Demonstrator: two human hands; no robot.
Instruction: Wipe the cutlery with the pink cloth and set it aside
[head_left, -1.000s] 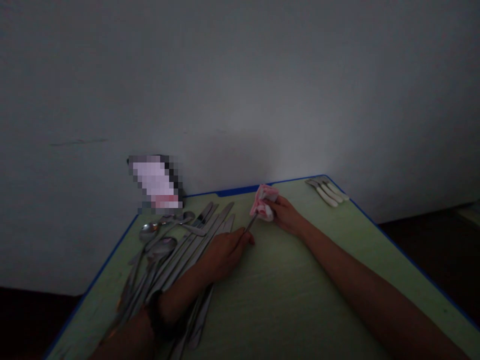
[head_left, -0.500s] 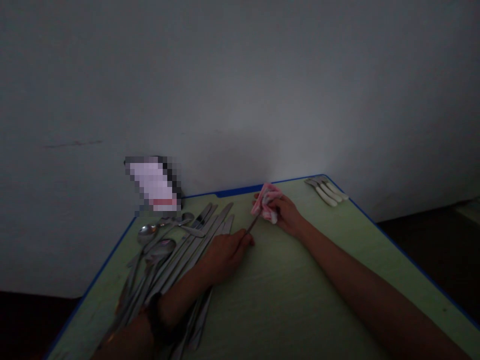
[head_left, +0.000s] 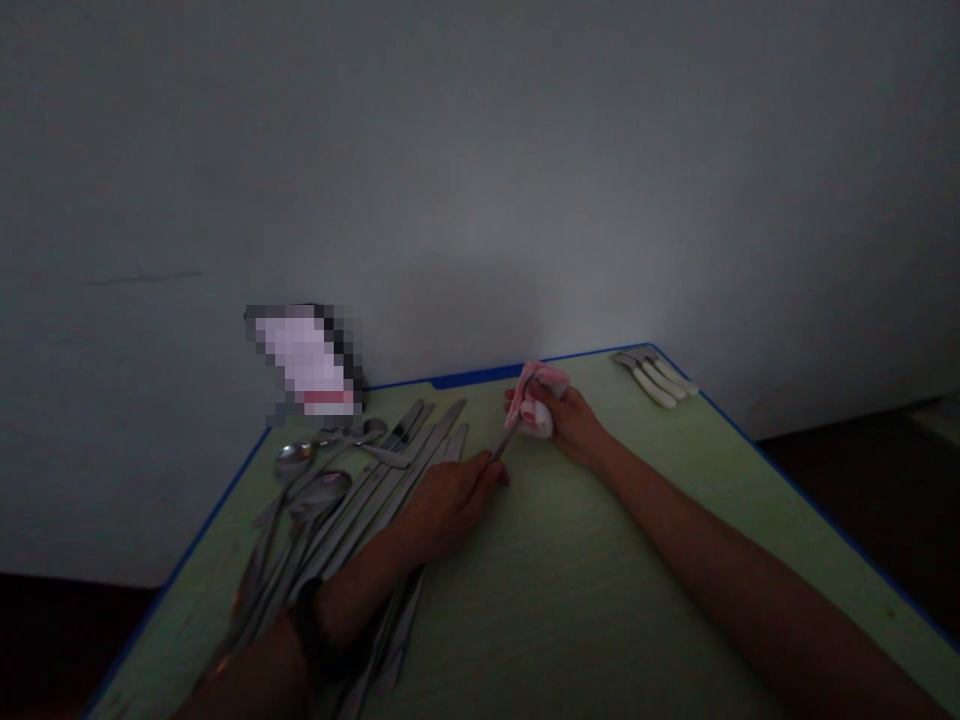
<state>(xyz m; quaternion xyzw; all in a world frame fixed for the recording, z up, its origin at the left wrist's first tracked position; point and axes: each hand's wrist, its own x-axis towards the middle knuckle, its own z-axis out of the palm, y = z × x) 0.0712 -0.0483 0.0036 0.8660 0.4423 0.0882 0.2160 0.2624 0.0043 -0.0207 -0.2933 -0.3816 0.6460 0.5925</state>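
Observation:
My left hand (head_left: 457, 495) is closed round one end of a thin metal piece of cutlery (head_left: 507, 440). Its other end disappears into a pink and white cloth (head_left: 553, 380), so its kind is hidden. My right hand (head_left: 574, 420) pinches that cloth round the metal. Under and beside my left forearm lies a spread of metal knives (head_left: 439, 440), with spoons (head_left: 294, 459) and other cutlery to their left. Several forks with white handles (head_left: 654, 388) rest side by side at the far right corner.
The pale green table (head_left: 600, 570) has a blue edge and stands against a grey wall (head_left: 480, 180). A phone-like device with a blurred screen (head_left: 304, 360) leans at the far left corner.
The cloth has bunched up differently in my right hand, which has shifted slightly along the metal piece. My left hand stays in nearly the same place. The view has tilted a little.

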